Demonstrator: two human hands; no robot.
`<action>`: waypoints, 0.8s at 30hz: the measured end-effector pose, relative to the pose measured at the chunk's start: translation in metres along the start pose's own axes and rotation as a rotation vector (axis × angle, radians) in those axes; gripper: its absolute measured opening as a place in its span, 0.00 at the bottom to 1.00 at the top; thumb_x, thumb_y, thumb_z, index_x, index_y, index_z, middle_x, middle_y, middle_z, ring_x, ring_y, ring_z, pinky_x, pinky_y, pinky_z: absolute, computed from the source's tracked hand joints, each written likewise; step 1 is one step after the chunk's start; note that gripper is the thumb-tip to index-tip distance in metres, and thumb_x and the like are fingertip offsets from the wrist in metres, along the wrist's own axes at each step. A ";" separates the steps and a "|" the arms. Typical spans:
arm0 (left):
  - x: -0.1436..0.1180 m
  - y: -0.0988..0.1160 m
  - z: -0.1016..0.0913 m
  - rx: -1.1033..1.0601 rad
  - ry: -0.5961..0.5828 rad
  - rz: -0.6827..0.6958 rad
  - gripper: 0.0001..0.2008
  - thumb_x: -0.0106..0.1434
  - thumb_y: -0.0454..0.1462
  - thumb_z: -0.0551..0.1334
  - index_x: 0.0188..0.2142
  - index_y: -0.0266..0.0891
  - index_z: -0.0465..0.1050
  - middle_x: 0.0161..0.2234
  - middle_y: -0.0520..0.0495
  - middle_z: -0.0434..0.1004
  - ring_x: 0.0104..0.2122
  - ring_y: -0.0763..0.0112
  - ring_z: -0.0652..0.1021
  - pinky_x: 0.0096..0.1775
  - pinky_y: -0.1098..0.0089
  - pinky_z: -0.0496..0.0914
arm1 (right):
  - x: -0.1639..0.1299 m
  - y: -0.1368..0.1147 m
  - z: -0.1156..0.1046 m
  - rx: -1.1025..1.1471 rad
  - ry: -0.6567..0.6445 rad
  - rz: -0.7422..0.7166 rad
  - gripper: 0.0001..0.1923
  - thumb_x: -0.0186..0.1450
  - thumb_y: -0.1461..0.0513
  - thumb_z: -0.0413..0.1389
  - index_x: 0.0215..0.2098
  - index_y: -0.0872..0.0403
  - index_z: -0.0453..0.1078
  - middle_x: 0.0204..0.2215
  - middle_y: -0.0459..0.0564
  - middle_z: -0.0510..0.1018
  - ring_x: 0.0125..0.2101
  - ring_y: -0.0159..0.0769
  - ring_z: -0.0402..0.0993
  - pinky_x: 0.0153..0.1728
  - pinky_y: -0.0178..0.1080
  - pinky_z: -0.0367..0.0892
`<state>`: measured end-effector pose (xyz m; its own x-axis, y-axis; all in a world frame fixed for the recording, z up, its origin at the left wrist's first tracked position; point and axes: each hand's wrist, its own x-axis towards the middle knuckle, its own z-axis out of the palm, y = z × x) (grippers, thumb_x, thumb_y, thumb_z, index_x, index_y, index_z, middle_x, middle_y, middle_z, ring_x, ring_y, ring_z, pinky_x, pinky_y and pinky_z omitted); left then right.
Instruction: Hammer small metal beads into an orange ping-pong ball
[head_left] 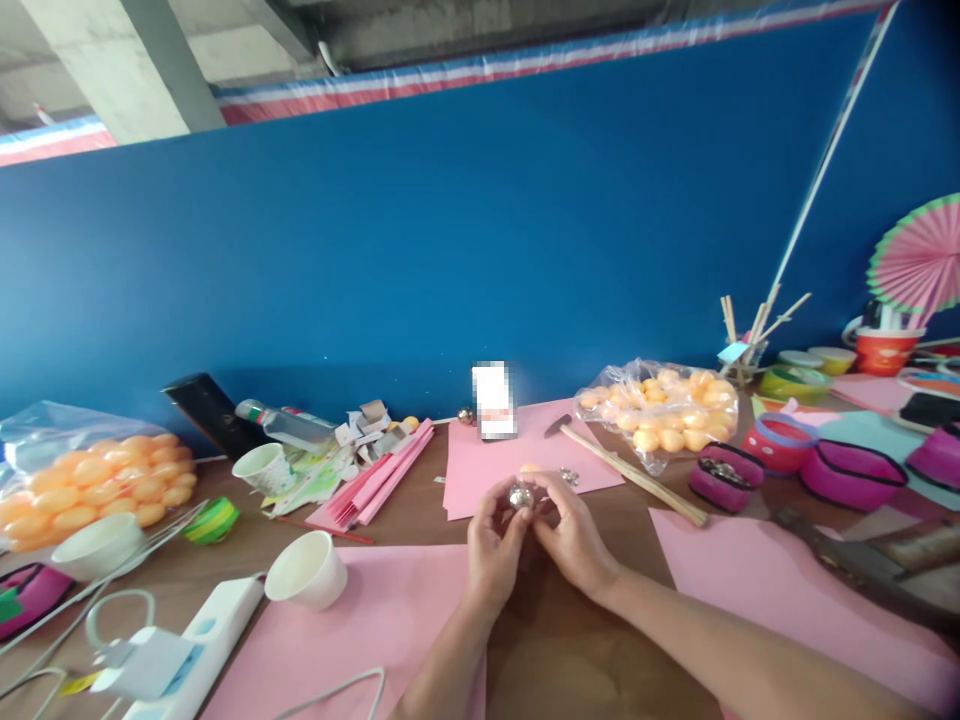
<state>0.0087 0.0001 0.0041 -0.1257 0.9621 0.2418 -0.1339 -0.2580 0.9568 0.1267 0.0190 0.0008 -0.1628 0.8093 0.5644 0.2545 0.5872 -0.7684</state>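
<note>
Both of my hands meet over the middle of the brown table. My left hand pinches a small shiny silver ball between thumb and fingers. My right hand touches the same ball from the right, fingers curled around it. Just beyond them lies a pink paper sheet with a few small silver pieces on it. What my right fingers hold besides the ball is hidden.
Two bags of orange balls, white paper cups, a power strip, folded pink paper, a wooden stick, magenta pouches, tape rolls and a paper fan crowd the table before a blue wall.
</note>
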 end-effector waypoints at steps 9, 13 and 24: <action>-0.002 -0.001 0.003 -0.488 -0.042 -0.233 0.25 0.57 0.40 0.57 0.54 0.44 0.57 0.47 0.43 0.70 0.45 0.63 0.72 0.46 0.62 0.65 | 0.001 -0.003 -0.002 -0.024 -0.018 0.023 0.18 0.58 0.65 0.51 0.47 0.51 0.61 0.45 0.52 0.66 0.45 0.38 0.64 0.44 0.42 0.65; -0.001 -0.002 0.001 -0.582 -0.049 -0.279 0.22 0.57 0.38 0.58 0.52 0.42 0.62 0.45 0.42 0.71 0.44 0.65 0.72 0.47 0.64 0.64 | 0.002 -0.004 -0.003 -0.097 0.005 -0.037 0.17 0.57 0.66 0.53 0.45 0.51 0.63 0.44 0.52 0.67 0.47 0.40 0.62 0.48 0.45 0.60; 0.000 0.002 0.002 -0.614 -0.090 -0.284 0.16 0.57 0.38 0.58 0.44 0.37 0.69 0.39 0.43 0.74 0.39 0.66 0.74 0.45 0.62 0.66 | 0.000 -0.005 -0.001 -0.078 -0.029 -0.040 0.17 0.59 0.63 0.52 0.47 0.50 0.62 0.45 0.51 0.68 0.47 0.39 0.63 0.48 0.44 0.61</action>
<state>0.0101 0.0000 0.0062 0.0757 0.9966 0.0324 -0.6864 0.0285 0.7266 0.1268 0.0162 0.0048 -0.2019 0.7860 0.5843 0.3205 0.6168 -0.7189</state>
